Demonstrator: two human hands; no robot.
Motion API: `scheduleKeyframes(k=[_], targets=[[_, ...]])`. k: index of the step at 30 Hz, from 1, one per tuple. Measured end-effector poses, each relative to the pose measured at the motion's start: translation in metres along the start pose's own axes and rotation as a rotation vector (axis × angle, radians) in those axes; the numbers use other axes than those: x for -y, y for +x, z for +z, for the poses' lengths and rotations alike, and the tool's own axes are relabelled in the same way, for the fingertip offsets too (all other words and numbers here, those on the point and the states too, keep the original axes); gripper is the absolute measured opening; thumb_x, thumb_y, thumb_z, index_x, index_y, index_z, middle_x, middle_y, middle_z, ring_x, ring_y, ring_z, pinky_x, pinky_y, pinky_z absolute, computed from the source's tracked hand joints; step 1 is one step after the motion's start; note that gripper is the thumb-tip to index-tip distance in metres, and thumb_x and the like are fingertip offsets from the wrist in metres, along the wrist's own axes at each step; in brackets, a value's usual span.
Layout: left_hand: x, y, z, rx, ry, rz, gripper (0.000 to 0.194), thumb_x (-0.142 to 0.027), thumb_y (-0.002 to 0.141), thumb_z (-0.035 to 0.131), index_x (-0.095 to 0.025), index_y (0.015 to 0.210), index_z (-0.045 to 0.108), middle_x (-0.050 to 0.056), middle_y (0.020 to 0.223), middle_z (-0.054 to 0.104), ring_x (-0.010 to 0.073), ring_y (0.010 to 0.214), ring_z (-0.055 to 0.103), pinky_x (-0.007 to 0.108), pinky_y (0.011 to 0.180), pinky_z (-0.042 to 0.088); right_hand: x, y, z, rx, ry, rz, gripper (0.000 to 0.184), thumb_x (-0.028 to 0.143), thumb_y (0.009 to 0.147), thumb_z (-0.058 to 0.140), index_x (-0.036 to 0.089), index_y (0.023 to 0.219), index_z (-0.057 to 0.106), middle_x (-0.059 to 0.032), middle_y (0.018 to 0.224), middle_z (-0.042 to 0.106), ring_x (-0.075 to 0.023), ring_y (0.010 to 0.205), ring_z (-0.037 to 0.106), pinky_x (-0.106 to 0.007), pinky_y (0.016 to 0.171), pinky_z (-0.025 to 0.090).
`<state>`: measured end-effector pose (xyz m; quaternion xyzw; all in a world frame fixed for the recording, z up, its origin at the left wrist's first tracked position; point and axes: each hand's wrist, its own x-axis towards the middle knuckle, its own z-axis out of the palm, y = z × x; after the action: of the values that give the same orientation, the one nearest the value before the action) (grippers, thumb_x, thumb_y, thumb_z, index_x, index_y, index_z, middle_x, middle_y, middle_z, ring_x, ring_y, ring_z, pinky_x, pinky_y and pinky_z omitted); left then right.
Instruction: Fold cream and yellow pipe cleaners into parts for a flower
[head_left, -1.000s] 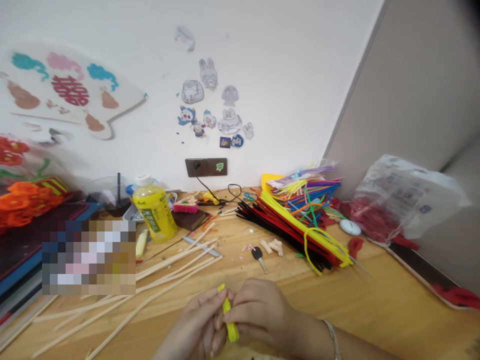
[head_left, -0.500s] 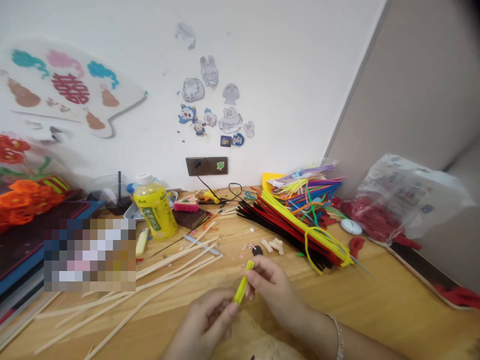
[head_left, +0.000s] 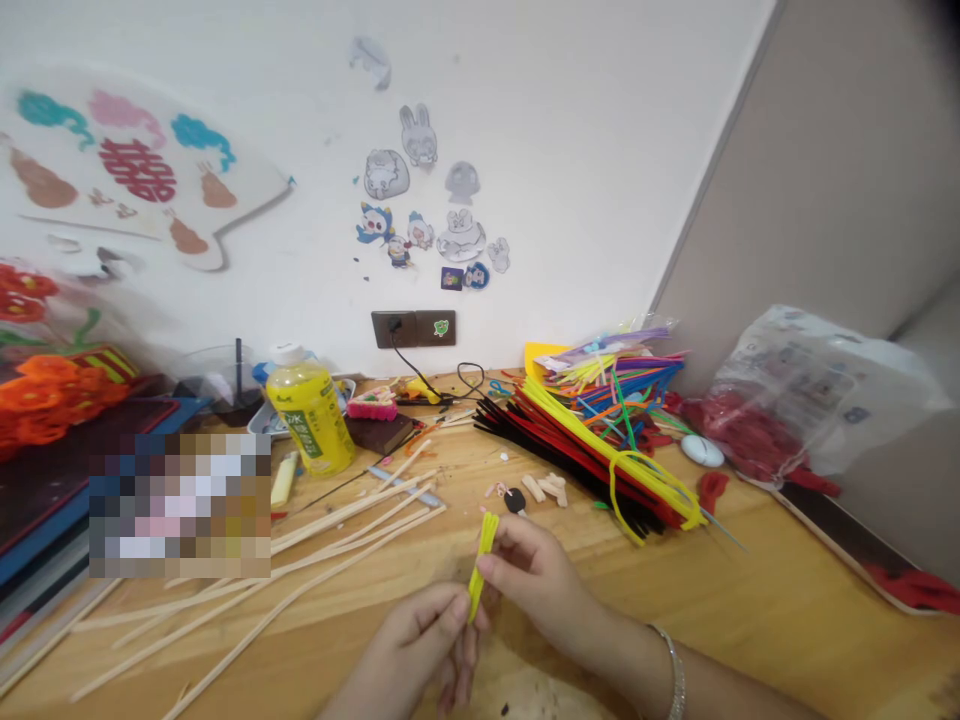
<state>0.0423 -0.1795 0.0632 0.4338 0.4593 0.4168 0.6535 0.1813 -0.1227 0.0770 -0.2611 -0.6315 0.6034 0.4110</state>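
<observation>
Left hand [head_left: 421,628] and right hand [head_left: 541,572] fingers pinch already bunched yellow strips [head_left: 487,535]; at two o'clock, long yellow stems [head_left: 576,421] lie untouched.

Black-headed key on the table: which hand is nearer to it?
Right. The right hand is just below the key in the picture; the left hand is farther off, lower and to its left.

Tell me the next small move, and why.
Probably squeeze the yellow bundle together with the right hand: its strands look slightly parted at the top, just above that pinch, while the left hand grips near the lower end, which should steady it.
</observation>
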Motion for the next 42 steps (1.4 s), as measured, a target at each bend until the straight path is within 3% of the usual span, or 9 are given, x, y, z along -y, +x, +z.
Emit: scheduleKeyframes(k=[7,10,19,23,29,34,42], targets=[[-0.005,-0.003,0.003,0.006,-0.054,-0.048,0.047,-0.063,0.059,0.063,-0.017,0.058,0.056,-0.006,0.035,0.049,0.0064,0.027,0.042,0.017,0.030,0.030,-0.001,-0.002,0.000,-0.085,-0.098,-0.063,0.021,0.034,0.077,0.057,0.015,0.070,0.054,0.0012,0.062,0.050,-0.0103,0.058,0.046,-0.021,0.054,0.038],[-0.003,-0.002,0.004,-0.011,-0.056,-0.052,0.047,-0.063,0.058,0.063,-0.017,0.056,0.054,-0.007,0.034,0.048,0.0057,0.026,0.041,0.016,0.029,0.029,-0.001,-0.004,0.000,-0.130,-0.251,-0.116,0.019,0.029,0.077,0.055,0.015,0.065,0.052,0.0019,0.059,0.048,-0.0103,0.056,0.045,-0.021,0.052,0.036],[-0.003,-0.005,0.006,0.022,-0.134,-0.019,0.045,-0.061,0.061,0.063,-0.016,0.060,0.056,-0.007,0.035,0.050,0.0048,0.026,0.041,0.015,0.029,0.029,0.003,-0.005,-0.006,-0.079,-0.828,-0.569,0.027,0.018,0.084,0.042,0.017,0.058,0.045,0.0011,0.054,0.045,-0.0110,0.054,0.042,-0.023,0.051,0.032],[-0.001,-0.004,0.005,0.019,-0.201,-0.052,0.049,-0.065,0.061,0.060,-0.016,0.059,0.057,-0.004,0.034,0.052,0.0064,0.026,0.044,0.016,0.029,0.030,0.000,-0.003,-0.012,0.030,-1.016,-0.749,0.024,0.014,0.085,0.036,0.017,0.066,0.051,-0.0023,0.059,0.052,-0.0134,0.057,0.042,-0.025,0.052,0.032],[-0.001,-0.003,0.007,-0.029,-0.177,-0.117,0.054,-0.070,0.052,0.061,-0.016,0.054,0.055,-0.004,0.029,0.050,0.0073,0.022,0.042,0.017,0.027,0.030,0.004,-0.003,-0.014,0.120,-1.278,-0.981,0.014,0.020,0.086,0.044,0.013,0.086,0.056,-0.0015,0.060,0.055,-0.0137,0.054,0.044,-0.027,0.048,0.030],[-0.007,-0.006,0.010,-0.041,-0.189,-0.108,0.050,-0.065,0.052,0.066,-0.016,0.052,0.053,-0.006,0.030,0.048,0.0058,0.023,0.042,0.016,0.027,0.028,0.011,-0.003,-0.012,0.118,-1.386,-1.066,0.009,0.014,0.084,0.049,0.013,0.079,0.056,-0.0001,0.059,0.054,-0.0131,0.053,0.045,-0.028,0.046,0.028],[-0.007,-0.006,0.010,-0.047,-0.134,-0.068,0.050,-0.065,0.054,0.064,-0.018,0.048,0.048,-0.007,0.031,0.046,0.0058,0.025,0.039,0.017,0.030,0.027,0.008,-0.002,-0.013,0.130,-1.451,-1.066,0.009,0.013,0.084,0.048,0.015,0.079,0.056,0.0008,0.059,0.051,-0.0134,0.054,0.046,-0.028,0.048,0.029]])
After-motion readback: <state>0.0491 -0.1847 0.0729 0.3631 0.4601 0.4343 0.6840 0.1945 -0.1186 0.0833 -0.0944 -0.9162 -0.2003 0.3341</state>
